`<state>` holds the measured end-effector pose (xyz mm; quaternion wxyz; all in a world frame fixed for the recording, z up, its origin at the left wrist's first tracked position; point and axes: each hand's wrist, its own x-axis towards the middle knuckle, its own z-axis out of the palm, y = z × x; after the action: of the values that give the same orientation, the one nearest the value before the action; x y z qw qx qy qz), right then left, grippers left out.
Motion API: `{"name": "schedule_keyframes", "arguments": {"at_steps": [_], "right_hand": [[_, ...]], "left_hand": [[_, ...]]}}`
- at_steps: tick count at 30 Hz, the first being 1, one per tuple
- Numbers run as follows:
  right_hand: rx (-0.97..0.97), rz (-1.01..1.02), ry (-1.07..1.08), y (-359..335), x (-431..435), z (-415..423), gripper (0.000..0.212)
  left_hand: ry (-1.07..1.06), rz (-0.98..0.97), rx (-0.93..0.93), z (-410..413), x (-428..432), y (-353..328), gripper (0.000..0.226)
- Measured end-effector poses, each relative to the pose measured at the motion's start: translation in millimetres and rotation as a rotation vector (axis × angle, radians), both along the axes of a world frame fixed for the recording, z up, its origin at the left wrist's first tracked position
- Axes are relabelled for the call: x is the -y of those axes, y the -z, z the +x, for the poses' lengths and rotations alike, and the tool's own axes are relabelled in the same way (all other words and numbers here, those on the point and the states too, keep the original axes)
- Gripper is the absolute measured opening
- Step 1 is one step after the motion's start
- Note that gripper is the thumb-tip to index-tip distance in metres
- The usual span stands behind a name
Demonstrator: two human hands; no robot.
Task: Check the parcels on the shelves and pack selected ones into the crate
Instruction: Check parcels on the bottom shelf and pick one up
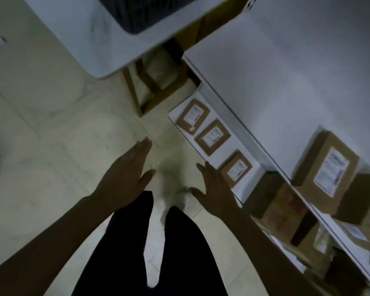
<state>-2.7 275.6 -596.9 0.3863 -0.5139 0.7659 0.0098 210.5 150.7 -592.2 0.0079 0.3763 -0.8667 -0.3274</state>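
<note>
Both sets of fingers are straight and spread wide, holding nothing. The left hand and right hand hover palm-down over the floor, above the person's dark trouser legs. I judge they are free because no parcel has been chosen yet. The right hand is just beside the lower shelf, so it is well placed to reach in.

Three small flat parcels lie in a row on that shelf: the nearest parcel, the middle parcel and the farthest parcel. Each has its white label facing up, presumably so it can be read at a glance.

One taller labelled box stands on the upper shelf, just beside a second brown box that is cut off by the frame edge. The boxes below are too blurred to count.

One dark crate rests on the white tabletop at the far end, well apart from both hands.
</note>
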Motion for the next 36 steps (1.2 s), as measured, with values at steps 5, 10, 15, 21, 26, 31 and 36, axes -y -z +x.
{"name": "schedule_keyframes", "arguments": {"at_steps": [5,10,15,21,26,31,36], "right_hand": [[-0.070,0.068,-0.048,110,33,-12,0.069],[-0.140,0.106,-0.047,273,54,-14,0.068],[-0.301,-0.078,0.001,428,96,-44,0.070],[-0.484,-0.271,0.014,526,181,-103,0.087],[-0.734,-0.215,-0.187,560,213,-113,0.085],[-0.872,-0.398,-0.331,551,207,-92,0.049],[-0.684,-0.891,-0.185,478,214,-95,0.033]], "left_hand": [[0.074,0.057,-0.027,-32,7,88,0.075],[0.019,0.131,-0.064,-75,8,225,0.081],[-0.052,0.177,-0.140,-116,32,360,0.074],[-0.065,0.097,-0.183,-137,87,435,0.071],[-0.197,0.065,-0.411,-157,127,429,0.058],[-0.301,0.209,-0.428,-166,145,439,0.055],[-0.519,0.484,-0.442,-156,150,436,0.069]]}}
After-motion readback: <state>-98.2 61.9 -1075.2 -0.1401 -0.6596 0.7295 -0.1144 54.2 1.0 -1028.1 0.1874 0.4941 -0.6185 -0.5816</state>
